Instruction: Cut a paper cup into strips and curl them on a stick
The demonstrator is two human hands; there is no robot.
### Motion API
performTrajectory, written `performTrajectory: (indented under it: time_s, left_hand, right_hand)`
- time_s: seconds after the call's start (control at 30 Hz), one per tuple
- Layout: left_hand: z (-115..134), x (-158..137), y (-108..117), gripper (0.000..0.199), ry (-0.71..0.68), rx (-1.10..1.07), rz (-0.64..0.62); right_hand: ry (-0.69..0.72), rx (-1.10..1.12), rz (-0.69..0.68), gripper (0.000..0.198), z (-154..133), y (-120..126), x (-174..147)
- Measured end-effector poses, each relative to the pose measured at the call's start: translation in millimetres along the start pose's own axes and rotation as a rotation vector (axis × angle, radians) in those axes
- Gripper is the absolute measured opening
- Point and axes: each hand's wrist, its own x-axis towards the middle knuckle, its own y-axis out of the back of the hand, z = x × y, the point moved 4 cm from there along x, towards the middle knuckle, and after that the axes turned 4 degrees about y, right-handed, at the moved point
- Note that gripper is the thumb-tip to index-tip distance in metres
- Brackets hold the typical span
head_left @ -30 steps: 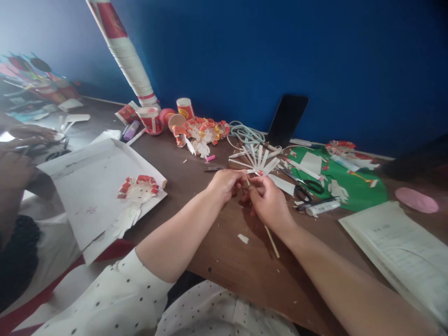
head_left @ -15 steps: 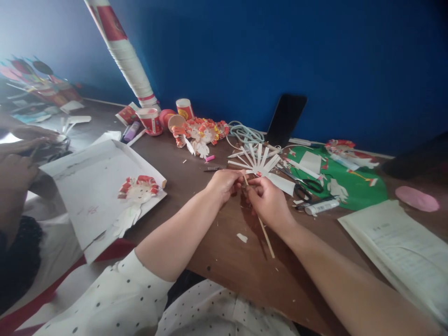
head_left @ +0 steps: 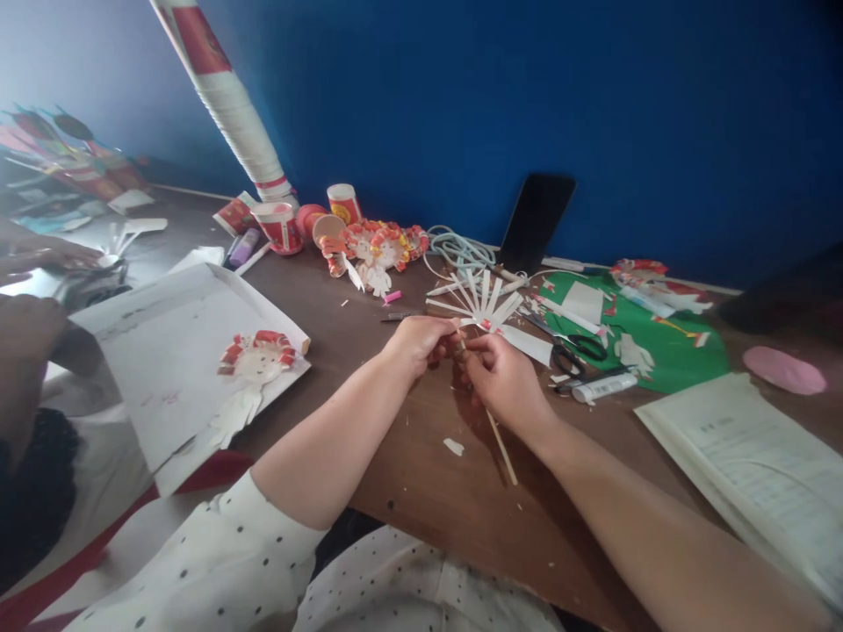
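My right hand point(head_left: 497, 373) is closed, with fingers pinched around a thin pale stick point(head_left: 501, 446) that slants down towards me over the table. My left hand point(head_left: 421, 342) is closed at the stick's upper end, right against the right fingers. The fingers cover that end, so its shape is hidden. Just beyond both hands lies a cut paper cup point(head_left: 486, 309), its white wall slit into strips that fan out. Black-handled scissors point(head_left: 580, 347) rest to the right, beside a white tube point(head_left: 604, 386).
A phone point(head_left: 536, 219) leans on the blue wall. Red-and-white cups point(head_left: 280, 230) and paper figures point(head_left: 378, 250) stand at the back. Scraps lie on a green sheet point(head_left: 691, 351). At left, a white box lid point(head_left: 158, 351) bears a figure; another person's hands point(head_left: 49, 254) work beyond it.
The view has shifted very slightly. Both hands stay together on the stick in nearly the same place, with only a small movement of the fingers.
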Motion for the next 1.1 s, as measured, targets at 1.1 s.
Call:
performTrajectory:
  time_s: [1.1]
  left_hand:
    - [-0.8, -3.0, -1.4, 0.017, -0.043, -0.046, -0.021]
  right_hand:
    - [-0.105, 0.126, -0.063, 0.015, -9.5, -2.5, 2.1]
